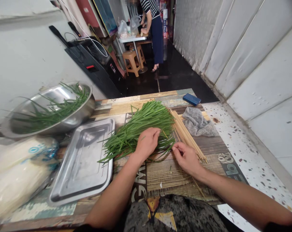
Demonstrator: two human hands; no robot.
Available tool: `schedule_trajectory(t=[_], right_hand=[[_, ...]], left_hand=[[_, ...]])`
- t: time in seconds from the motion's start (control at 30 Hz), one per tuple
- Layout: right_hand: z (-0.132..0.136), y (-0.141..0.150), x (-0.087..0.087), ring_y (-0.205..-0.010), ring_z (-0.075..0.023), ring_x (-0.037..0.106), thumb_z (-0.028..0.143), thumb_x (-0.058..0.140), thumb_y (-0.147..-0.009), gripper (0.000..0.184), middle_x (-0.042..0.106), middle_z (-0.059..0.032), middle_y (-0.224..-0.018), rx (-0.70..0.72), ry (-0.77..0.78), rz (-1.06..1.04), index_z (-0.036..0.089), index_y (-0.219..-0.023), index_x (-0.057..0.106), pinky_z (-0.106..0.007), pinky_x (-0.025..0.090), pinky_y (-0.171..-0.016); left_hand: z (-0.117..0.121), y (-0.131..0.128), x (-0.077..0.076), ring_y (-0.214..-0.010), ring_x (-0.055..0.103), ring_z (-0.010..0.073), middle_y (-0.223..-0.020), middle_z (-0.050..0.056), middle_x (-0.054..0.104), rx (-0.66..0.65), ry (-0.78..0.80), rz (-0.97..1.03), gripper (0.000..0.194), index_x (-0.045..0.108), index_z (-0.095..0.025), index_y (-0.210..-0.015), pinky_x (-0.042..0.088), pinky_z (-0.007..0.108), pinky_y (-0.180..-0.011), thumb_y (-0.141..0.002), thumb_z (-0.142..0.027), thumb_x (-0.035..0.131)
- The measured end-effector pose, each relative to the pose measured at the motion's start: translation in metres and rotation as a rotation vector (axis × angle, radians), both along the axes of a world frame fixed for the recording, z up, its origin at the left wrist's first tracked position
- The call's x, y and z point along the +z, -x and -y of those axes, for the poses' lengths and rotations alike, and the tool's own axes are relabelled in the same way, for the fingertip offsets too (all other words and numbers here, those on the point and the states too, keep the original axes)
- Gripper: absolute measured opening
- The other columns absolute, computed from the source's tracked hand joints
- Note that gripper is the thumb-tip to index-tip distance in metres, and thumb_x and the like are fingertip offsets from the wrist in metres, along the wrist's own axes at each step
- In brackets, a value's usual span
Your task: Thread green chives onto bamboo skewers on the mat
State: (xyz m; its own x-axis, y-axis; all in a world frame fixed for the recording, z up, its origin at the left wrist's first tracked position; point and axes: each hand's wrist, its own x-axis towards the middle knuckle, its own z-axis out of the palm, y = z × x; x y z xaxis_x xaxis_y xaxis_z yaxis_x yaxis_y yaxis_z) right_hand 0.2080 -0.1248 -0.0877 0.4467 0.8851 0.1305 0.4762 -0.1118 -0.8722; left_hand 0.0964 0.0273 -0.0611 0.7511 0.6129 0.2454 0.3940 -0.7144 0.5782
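Note:
A heap of green garlic chives (146, 117) lies in the middle of the wooden-patterned table. Over its near side, my left hand (149, 141) is closed, with thumb and fingers pressed together on some chives. My right hand (186, 158) pinches beside the cut ends of a small bunch of chives (164, 151). A thin bamboo skewer (198, 187) runs out from beneath this hand toward me, in line with the pinch; the hand hides its middle. Just beyond the right hand lies a pile of bamboo skewers (188, 135).
To the left are a metal tray (80, 161), a steel bowl (84, 106) holding more chives, and plastic-wrapped pale packages (22, 174). A grey cloth (199, 121) and a blue box (191, 99) sit at the right. Another person (155, 35) stands at a far table.

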Motion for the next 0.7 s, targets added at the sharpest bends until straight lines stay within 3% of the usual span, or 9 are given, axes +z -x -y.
schedule_trajectory(t=[0.5, 0.7], right_hand=[[0.0, 0.0, 0.001, -0.052, -0.0107, 0.045, 0.031, 0.043, -0.088, 0.022, 0.051, 0.002, -0.059, -0.004, -0.003, 0.003, 0.019, -0.073, 0.053, -0.022, 0.034, -0.05], [-0.002, -0.002, 0.003, -0.051, -0.0106, 0.045, 0.031, 0.042, -0.088, 0.023, 0.05, 0.002, -0.058, -0.016, -0.005, 0.011, 0.019, -0.072, 0.053, -0.022, 0.034, -0.049]], left_hand=[[-0.001, 0.001, -0.007, -0.089, 0.063, 0.0166, -0.095, 0.005, 0.07, -0.06, -0.047, 0.013, 0.024, 0.068, -0.019, -0.097, 0.049, 0.03, -0.084, -0.09, -0.019, 0.045], [0.001, 0.005, 0.014, -0.085, 0.06, 0.0148, -0.091, 0.005, 0.067, -0.383, -0.034, -0.091, 0.026, 0.071, -0.02, -0.096, 0.048, 0.026, -0.076, -0.09, -0.017, 0.046]])
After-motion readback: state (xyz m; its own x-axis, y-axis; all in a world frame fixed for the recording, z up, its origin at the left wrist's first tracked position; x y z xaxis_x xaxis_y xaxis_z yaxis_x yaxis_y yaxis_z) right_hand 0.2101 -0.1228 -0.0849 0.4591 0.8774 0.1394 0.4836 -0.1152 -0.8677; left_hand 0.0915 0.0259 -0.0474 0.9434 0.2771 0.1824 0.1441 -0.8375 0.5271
